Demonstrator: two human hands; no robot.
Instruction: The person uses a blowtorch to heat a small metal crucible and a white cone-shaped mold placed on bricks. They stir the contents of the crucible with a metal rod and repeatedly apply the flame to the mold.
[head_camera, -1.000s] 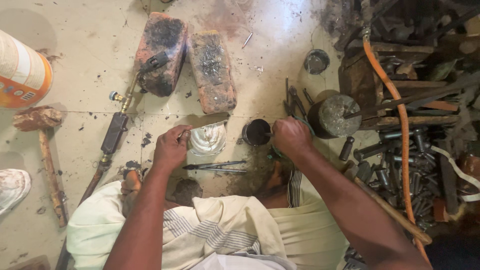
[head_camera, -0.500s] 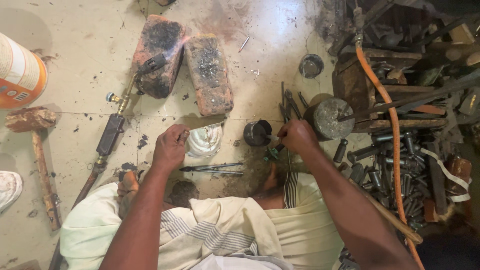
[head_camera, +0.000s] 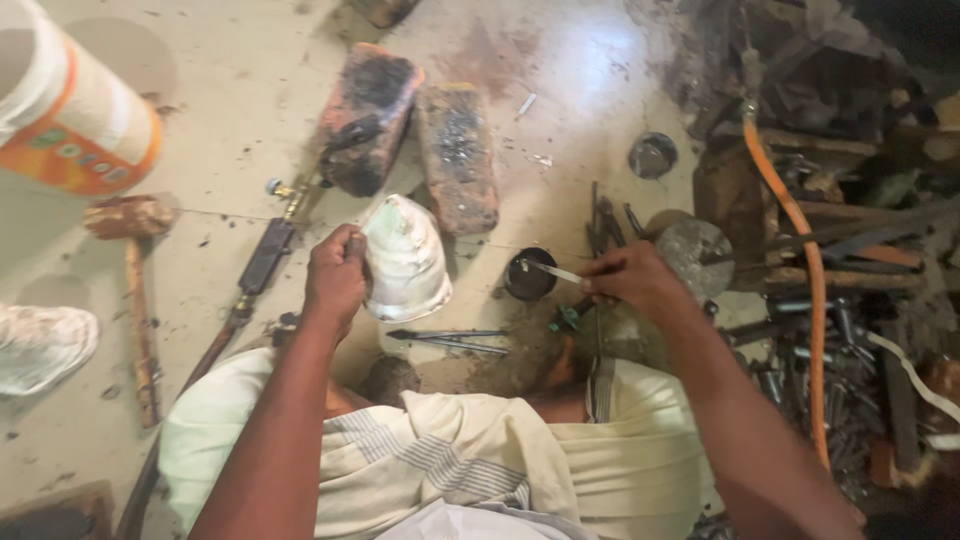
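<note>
- A white conch shell is held above the floor, in front of the knees, its pointed end toward the bricks.
- It is gripped at its left edge by the left hand, fingers closed on it.
- A thin metal tool is pinched in the right hand, its tip over a small dark cup.
- Tongs lie just below the shell; two charred bricks lie beyond it, a mallet well to the left.

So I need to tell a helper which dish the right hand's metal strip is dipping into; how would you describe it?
Start at the two scorched red bricks on the pale floor. Just below the right-hand one sits a small round black dish, under the strip's tip. Unlike the small grey round tin farther up, it is black and nearer the person's knees.
</note>
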